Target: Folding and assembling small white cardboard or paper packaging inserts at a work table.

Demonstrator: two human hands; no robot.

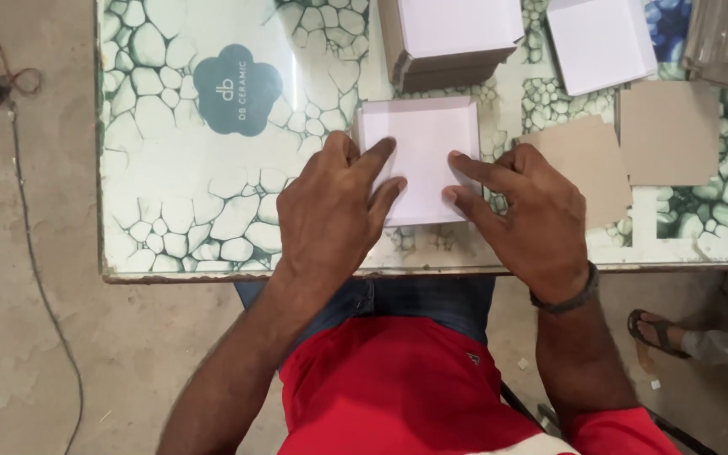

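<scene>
A white square cardboard box piece (425, 147) with raised edges lies on the table (179, 194) in front of me. My left hand (330, 211) lies flat over its left side, fingers spread and pressing down. Pressing on its right side is my right hand (528, 211), index and middle fingers stretched onto the white surface. Neither hand is closed around anything.
A stack of folded white-topped boxes (452, 38) stands just behind. A white sheet (600, 38) lies at the back right, brown cardboard squares (587, 164) (667, 131) to the right. Another person's sandalled foot (659, 333) is on the floor at right. A cable (35, 270) runs along the floor at left.
</scene>
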